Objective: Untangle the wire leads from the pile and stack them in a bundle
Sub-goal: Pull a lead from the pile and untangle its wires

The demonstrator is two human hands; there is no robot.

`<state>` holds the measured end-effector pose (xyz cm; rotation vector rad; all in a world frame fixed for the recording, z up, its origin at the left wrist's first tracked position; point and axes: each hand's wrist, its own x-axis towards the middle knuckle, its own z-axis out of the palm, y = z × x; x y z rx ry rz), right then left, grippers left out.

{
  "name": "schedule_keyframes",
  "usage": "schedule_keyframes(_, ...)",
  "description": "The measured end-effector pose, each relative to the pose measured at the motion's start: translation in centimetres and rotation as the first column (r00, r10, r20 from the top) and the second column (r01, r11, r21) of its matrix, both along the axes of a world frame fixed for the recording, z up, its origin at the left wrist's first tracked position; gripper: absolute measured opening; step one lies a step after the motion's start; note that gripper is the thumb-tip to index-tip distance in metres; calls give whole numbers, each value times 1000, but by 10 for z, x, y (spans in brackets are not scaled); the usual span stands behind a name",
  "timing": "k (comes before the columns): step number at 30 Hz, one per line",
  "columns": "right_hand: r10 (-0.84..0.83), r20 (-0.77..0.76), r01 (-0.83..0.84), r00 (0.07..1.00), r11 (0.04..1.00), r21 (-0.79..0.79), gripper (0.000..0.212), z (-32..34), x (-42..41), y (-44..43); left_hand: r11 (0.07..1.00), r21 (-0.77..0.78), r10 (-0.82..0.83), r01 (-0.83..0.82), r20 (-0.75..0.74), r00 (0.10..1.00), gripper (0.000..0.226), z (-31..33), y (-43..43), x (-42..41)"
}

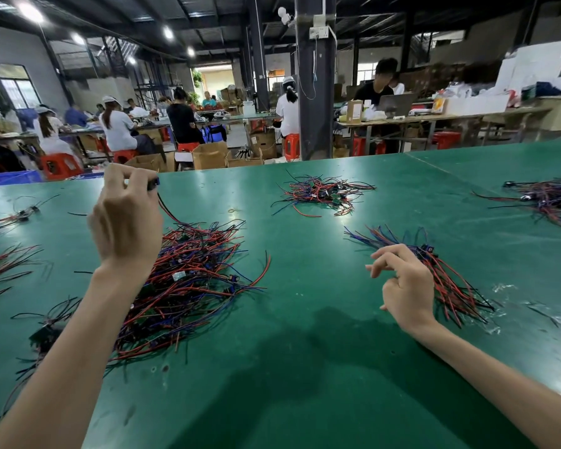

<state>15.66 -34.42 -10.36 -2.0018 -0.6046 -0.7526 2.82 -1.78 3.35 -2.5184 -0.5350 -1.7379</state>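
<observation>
The left hand [127, 222] pinches a light, floppy wire lead [166, 209] above the pile [191, 273], sensibly by its stiffer connector end, while the right hand [405, 286] rests with fingers loosely curled and empty at the bundle [454, 286], right of the pile.

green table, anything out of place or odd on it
Nothing damaged or spilled. A few single black wires lie apart from the big pile, and what looks like a rubber band sits alone on the table; minor strays for a sorting job.
</observation>
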Motion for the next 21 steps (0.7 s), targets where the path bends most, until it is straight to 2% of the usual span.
schedule_keyframes(4, 72, -87, -67, 994, 996, 50, 42, -6, 2, 4, 1000, -8, 7, -6, 51, 999, 20, 1, 0, 4)
schedule_keyframes(6, 99, -122, -93, 988, 994, 52, 38, -9, 3, 8, 1000, 3, -27, 27, 177, 984, 21, 1, 4, 4)
schedule_keyframes(9, 111, -125, -108, 986, 994, 30, 37, -12, 4, 11, 976, 140, -210, 166, 409, 888, 17, 2, 10, 3)
schedule_keyframes(10, 113, -123, -111, 986, 993, 25, 37, -12, 4, 11, 958, 176, -284, 228, 445, 850, 10, 2, 11, 2)
schedule_keyframes(12, 109, -123, -108, 986, 994, 16, 38, -13, 3, 11, 929, 153, -369, 338, 477, 798, 17, 3, 6, 2)
schedule_keyframes(14, 103, -132, -102, 986, 995, 9, 40, -13, 3, 11, 877, 34, -434, 479, 484, 760, 16, -2, -8, 4)
schedule_keyframes(17, 113, -127, -113, 985, 994, 7, 40, -12, 2, 12, 741, -225, -505, 632, 433, 747, 11, -25, -39, 14)
schedule_keyframes(21, 168, -155, -167, 974, 986, 17, 40, -10, -1, 13, 484, -589, -638, 647, 268, 722, 14, -67, -90, 29)
